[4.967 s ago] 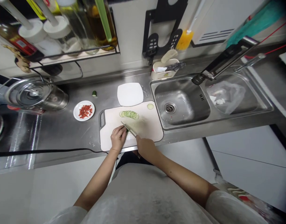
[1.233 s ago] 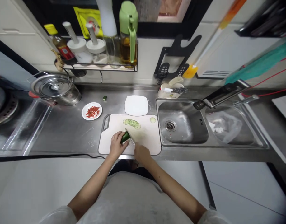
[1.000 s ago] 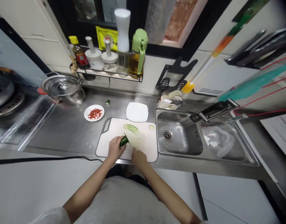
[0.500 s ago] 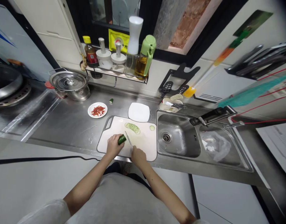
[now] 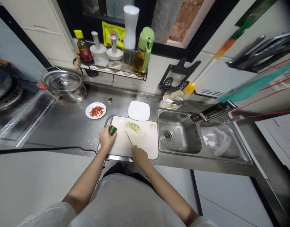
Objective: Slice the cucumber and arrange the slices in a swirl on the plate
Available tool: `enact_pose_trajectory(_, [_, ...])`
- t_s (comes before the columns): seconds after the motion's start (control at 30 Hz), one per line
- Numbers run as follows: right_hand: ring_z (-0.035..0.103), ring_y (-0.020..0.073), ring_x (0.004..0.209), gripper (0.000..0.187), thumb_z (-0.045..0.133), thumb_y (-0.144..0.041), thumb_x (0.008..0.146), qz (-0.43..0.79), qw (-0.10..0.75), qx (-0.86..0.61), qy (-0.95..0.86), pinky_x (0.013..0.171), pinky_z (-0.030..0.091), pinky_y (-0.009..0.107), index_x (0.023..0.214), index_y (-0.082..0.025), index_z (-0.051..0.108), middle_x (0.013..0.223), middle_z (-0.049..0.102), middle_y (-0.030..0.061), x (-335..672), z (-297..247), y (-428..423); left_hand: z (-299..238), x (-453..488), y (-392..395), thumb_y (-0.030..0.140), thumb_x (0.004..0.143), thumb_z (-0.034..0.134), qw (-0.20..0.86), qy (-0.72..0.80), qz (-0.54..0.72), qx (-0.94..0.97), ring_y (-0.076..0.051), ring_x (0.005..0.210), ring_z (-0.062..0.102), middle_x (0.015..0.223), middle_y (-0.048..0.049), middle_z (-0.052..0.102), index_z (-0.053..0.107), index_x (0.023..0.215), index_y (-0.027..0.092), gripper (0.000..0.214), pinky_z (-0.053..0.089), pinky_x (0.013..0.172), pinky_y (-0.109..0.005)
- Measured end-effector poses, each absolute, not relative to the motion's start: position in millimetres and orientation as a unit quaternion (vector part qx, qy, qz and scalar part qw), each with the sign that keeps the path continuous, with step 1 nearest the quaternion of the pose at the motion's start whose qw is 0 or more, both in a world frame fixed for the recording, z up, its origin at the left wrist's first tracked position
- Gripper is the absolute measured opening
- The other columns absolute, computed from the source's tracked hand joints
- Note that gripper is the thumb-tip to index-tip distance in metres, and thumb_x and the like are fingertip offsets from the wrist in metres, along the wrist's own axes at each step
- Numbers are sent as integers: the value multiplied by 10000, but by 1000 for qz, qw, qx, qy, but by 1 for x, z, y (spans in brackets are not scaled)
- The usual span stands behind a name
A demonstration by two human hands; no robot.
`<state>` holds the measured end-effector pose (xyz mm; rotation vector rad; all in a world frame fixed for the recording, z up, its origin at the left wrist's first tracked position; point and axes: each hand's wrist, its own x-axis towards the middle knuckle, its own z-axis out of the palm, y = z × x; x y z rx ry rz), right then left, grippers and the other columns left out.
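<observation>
My left hand (image 5: pixel 105 138) is closed around a short green cucumber stub (image 5: pixel 112 130), held over the left part of the pale cutting board (image 5: pixel 145 146). My right hand (image 5: pixel 139 155) grips a knife (image 5: pixel 129 139) at the board's near edge, blade pointing away across the board. A row of cucumber slices (image 5: pixel 133 126) lies on the board's far side, and one single slice (image 5: pixel 153 126) rests near its right corner.
A white square plate (image 5: pixel 139 110) sits behind the board. A small dish of red bits (image 5: pixel 96 110) and a cucumber end (image 5: pixel 109 100) lie to the left, near a lidded steel pot (image 5: pixel 64 84). The steel sink (image 5: pixel 180 134) is right of the board. A black cable (image 5: pixel 40 149) runs along the counter's front.
My left hand has carried the cucumber stub leftward, away from the knife, towards the board's handle end. The knife has stayed over the board. The camera has tilted up since five seconds ago.
</observation>
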<state>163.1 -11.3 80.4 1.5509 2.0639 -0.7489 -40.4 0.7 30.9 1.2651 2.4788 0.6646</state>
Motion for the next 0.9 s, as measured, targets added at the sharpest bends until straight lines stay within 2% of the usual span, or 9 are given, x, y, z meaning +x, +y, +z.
enact_pose_trajectory(0.43, [685, 237, 944, 254, 407, -112, 908, -231, 229, 551, 768, 718, 473, 298, 1133, -147, 522, 968, 699, 153, 165, 80, -14, 35, -39, -6, 493, 761, 634, 131, 862, 208, 442, -347, 1098, 541, 1206, -136, 605, 507, 1299, 232, 611, 352, 945, -508])
enact_pose_trajectory(0.6, [669, 252, 942, 301, 389, -278, 966, -181, 200, 535, 800, 757, 447, 331, 1209, -164, 525, 974, 695, 147, 184, 91, -12, 35, -35, -10, 424, 812, 603, 81, 824, 260, 497, -322, 1121, 513, 1199, -123, 591, 582, 1227, 227, 460, 367, 964, -475])
enact_pose_trajectory(0.77, [619, 264, 1013, 465, 393, -337, 972, -136, 194, 515, 824, 816, 406, 345, 1399, -154, 412, 1056, 666, 164, 210, 91, -10, 35, -22, -3, 330, 883, 519, 167, 687, 289, 645, -239, 1030, 553, 1082, -85, 616, 658, 1132, 236, 300, 433, 935, -382])
enact_pose_trajectory(0.9, [601, 253, 1000, 500, 411, -353, 972, -108, 179, 508, 836, 814, 380, 330, 1433, -160, 388, 1038, 663, 155, 223, 85, -10, 42, -10, 7, 362, 885, 530, 199, 646, 217, 704, -273, 1129, 502, 1211, -87, 578, 667, 1161, 276, 320, 411, 958, -426])
